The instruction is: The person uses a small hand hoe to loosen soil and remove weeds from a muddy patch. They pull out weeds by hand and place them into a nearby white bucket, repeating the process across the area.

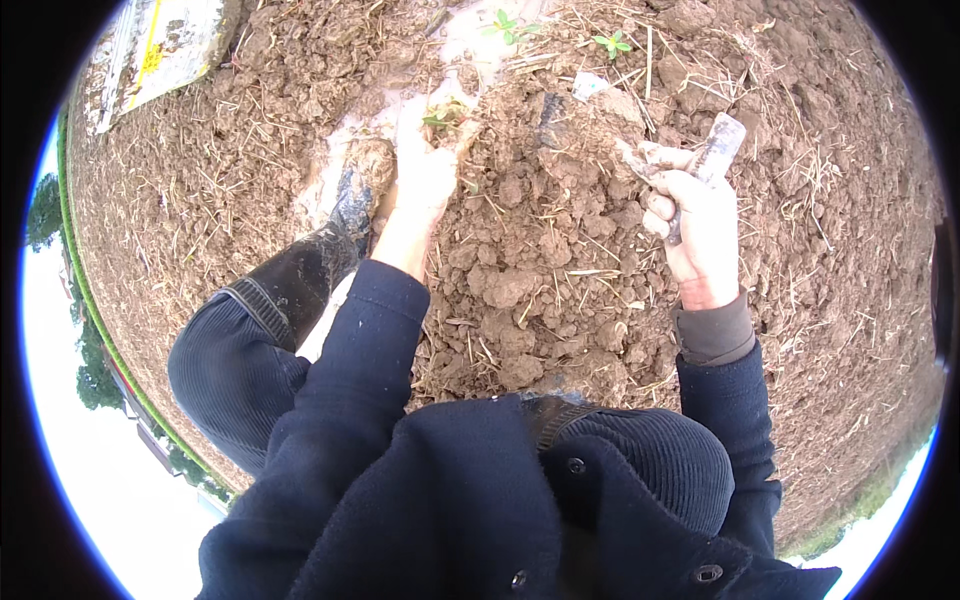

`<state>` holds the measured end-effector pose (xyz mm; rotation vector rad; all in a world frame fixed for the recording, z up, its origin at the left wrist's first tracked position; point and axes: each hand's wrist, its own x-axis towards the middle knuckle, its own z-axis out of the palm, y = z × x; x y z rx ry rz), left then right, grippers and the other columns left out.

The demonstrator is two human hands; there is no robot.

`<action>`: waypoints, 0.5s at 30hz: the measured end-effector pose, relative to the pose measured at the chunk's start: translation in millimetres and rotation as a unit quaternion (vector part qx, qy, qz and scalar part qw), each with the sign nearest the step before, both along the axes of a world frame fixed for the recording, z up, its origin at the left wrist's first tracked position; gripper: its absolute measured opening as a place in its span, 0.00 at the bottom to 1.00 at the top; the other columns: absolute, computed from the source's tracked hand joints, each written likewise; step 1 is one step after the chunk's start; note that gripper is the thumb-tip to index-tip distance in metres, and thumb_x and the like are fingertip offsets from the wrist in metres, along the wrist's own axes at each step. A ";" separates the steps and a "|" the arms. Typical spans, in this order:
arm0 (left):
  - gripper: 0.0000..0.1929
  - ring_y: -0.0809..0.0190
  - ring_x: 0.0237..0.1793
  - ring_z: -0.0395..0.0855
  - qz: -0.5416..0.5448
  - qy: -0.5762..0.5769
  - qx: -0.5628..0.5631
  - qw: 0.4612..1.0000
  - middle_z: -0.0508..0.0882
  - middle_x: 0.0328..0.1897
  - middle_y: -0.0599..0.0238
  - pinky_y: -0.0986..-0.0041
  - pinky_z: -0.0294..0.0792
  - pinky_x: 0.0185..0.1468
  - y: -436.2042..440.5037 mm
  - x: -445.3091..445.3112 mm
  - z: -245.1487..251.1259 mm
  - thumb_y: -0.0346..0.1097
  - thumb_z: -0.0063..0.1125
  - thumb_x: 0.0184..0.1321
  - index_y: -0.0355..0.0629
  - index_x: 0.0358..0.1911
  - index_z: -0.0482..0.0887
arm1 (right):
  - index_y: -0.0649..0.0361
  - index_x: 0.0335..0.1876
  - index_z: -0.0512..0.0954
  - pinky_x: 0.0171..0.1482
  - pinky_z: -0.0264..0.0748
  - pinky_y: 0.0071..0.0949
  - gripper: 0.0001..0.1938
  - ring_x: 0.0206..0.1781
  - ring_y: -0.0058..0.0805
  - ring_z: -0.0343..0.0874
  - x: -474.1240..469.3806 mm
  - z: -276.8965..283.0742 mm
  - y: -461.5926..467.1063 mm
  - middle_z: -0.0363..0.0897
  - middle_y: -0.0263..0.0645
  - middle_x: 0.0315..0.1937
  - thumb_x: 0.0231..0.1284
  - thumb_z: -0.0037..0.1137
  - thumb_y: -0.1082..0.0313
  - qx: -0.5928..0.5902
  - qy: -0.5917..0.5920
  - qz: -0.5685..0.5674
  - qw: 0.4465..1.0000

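My left hand (426, 176) reaches down to a small green seedling (444, 114), which sits between the thumb and the outstretched fingers. Glare over the fingers hides whether they pinch the plant or only rest around it. Wet, pale mud (375, 112) lies beside that hand. My right hand (694, 206) is closed around a mud-coated hand tool (721, 146), held above the cloddy soil. The tool's broad flat end sticks up past the knuckles, and a narrow dark part shows below the fingers. Its exact kind is unclear.
Two more seedlings (508, 28) (613, 45) stand farther ahead. A white scrap (589, 85) lies near them. At the upper left is a muddy white sheet-like object (161, 56) with a yellow stripe. My black boot (292, 277) is planted left of my left forearm. Straw litters the brown soil (517, 285).
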<state>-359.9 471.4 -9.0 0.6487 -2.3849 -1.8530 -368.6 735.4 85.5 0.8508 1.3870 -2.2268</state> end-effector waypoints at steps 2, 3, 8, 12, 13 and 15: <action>0.20 0.67 0.41 0.77 0.079 -0.073 0.308 0.945 0.80 0.43 0.57 0.85 0.68 0.44 12.3 6.9 37.1 0.23 0.57 0.53 0.36 0.51 0.73 | 0.70 0.41 0.74 0.18 0.61 0.15 0.11 0.17 0.14 0.63 5.0 3.5 23.7 0.71 0.32 0.23 0.51 0.45 0.81 -0.016 -0.009 -0.017 1.000; 0.19 0.68 0.40 0.78 -0.037 -0.082 0.087 0.992 0.80 0.42 0.58 0.85 0.69 0.45 -6.3 19.4 19.9 0.22 0.56 0.53 0.36 0.51 0.73 | 0.70 0.41 0.74 0.18 0.60 0.15 0.11 0.17 0.14 0.63 4.4 9.4 25.3 0.71 0.33 0.23 0.51 0.45 0.81 -0.028 -0.012 -0.012 0.999; 0.18 0.72 0.41 0.77 -0.081 -0.186 0.074 0.976 0.81 0.40 0.65 0.81 0.69 0.46 -25.7 36.0 10.0 0.25 0.58 0.55 0.38 0.51 0.76 | 0.69 0.46 0.72 0.19 0.58 0.13 0.15 0.19 0.12 0.60 8.9 14.5 31.4 0.70 0.32 0.26 0.51 0.43 0.81 -0.010 -0.014 0.010 1.000; 0.17 0.71 0.41 0.78 -0.075 -0.120 0.167 0.976 0.81 0.40 0.70 0.80 0.70 0.46 -14.8 20.0 44.4 0.24 0.61 0.52 0.38 0.47 0.77 | 0.68 0.44 0.73 0.19 0.58 0.14 0.13 0.19 0.13 0.61 13.5 15.1 31.0 0.69 0.31 0.25 0.52 0.44 0.80 -0.014 0.003 -0.010 1.000; 0.17 0.71 0.42 0.78 -0.054 -0.105 0.207 0.971 0.81 0.40 0.69 0.80 0.71 0.46 -15.6 21.8 45.3 0.24 0.61 0.52 0.38 0.47 0.77 | 0.68 0.43 0.73 0.18 0.59 0.14 0.12 0.18 0.13 0.62 13.1 15.3 30.9 0.70 0.32 0.25 0.51 0.45 0.80 -0.026 0.002 -0.009 1.000; 0.15 0.72 0.42 0.79 -0.069 -0.099 0.208 0.971 0.81 0.40 0.69 0.79 0.72 0.47 -13.5 16.1 44.3 0.23 0.59 0.52 0.39 0.45 0.77 | 0.69 0.42 0.74 0.18 0.59 0.15 0.11 0.18 0.14 0.62 13.4 14.6 29.4 0.71 0.33 0.25 0.51 0.46 0.81 -0.042 -0.001 -0.009 0.999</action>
